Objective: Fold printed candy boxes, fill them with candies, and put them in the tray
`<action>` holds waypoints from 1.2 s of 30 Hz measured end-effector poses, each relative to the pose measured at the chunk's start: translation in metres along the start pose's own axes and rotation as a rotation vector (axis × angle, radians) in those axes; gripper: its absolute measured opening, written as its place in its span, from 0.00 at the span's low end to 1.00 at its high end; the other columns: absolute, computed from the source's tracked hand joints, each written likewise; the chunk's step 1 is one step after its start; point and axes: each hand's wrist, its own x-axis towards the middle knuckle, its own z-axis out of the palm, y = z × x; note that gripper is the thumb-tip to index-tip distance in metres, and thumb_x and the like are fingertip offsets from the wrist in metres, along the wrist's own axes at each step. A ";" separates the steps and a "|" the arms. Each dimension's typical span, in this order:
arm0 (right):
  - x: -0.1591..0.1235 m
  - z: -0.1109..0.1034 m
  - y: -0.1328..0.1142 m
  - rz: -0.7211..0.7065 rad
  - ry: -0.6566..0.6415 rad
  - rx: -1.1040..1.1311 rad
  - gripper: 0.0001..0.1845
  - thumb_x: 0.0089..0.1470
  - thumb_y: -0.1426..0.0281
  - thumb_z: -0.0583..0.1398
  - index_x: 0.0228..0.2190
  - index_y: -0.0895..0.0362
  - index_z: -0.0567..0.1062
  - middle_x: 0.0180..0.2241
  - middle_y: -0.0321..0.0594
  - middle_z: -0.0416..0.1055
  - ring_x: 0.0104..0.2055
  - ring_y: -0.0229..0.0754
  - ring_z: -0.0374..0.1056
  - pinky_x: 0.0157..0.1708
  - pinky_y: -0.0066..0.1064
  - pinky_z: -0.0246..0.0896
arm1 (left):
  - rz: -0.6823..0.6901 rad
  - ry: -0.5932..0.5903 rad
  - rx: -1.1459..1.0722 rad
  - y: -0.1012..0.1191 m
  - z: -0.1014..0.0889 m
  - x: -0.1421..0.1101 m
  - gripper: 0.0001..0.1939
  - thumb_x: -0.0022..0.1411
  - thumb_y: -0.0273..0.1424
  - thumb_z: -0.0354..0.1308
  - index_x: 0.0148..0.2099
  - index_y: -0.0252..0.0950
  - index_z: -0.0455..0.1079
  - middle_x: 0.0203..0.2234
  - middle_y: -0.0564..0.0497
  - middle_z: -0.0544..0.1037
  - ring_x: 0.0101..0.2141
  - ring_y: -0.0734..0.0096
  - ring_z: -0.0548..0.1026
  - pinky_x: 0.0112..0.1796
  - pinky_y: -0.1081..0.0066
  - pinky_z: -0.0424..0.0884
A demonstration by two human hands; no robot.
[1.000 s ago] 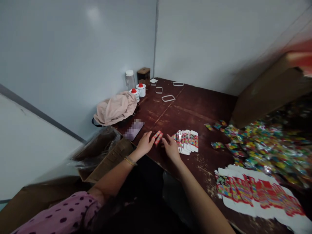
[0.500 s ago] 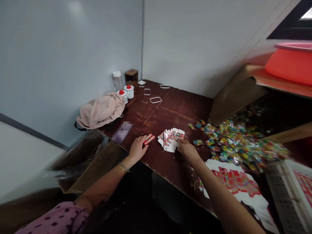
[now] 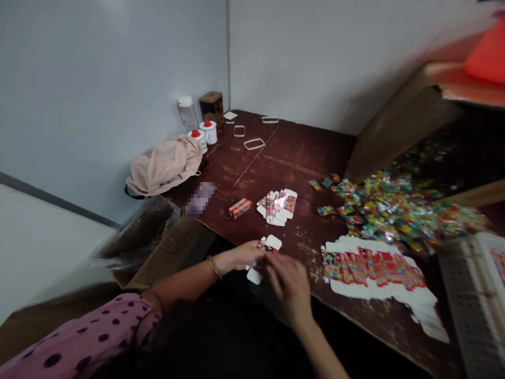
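Observation:
Near the front edge of the table, my left hand [image 3: 248, 255] is closed on a small printed carton [image 3: 270, 243] with white end flaps. My right hand [image 3: 291, 281] is at the carton's right side, its fingers bent and smeared by motion; I cannot tell whether they grip it. Beyond my hands lies a fanned pile of flat cartons [image 3: 277, 207]. Left of that pile, two filled-out red printed boxes [image 3: 240, 208] lie side by side. A longer row of overlapping flat cartons [image 3: 371, 268] is spread to my right.
Wrapped candies [image 3: 394, 210] spill from a tipped cardboard box [image 3: 390, 126] at the right. A white perforated basket [image 3: 465, 300] stands at the right front. Lidded mugs [image 3: 209, 132], a pink cloth bag [image 3: 165, 166] and white frames [image 3: 254, 143] are at the back left.
My left hand has left the red boxes and moved toward me, now holding a carton. My right hand has drawn back from the fanned pile to this carton. The view has shifted downward.

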 end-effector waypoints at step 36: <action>-0.045 -0.014 -0.004 1.229 -0.469 1.472 0.17 0.39 0.66 0.70 0.35 0.55 0.76 0.27 0.33 0.71 0.23 0.31 0.62 0.22 0.22 0.57 | 0.213 0.040 0.696 -0.048 0.018 -0.082 0.11 0.58 0.36 0.59 0.38 0.32 0.72 0.28 0.52 0.75 0.29 0.76 0.71 0.31 0.77 0.63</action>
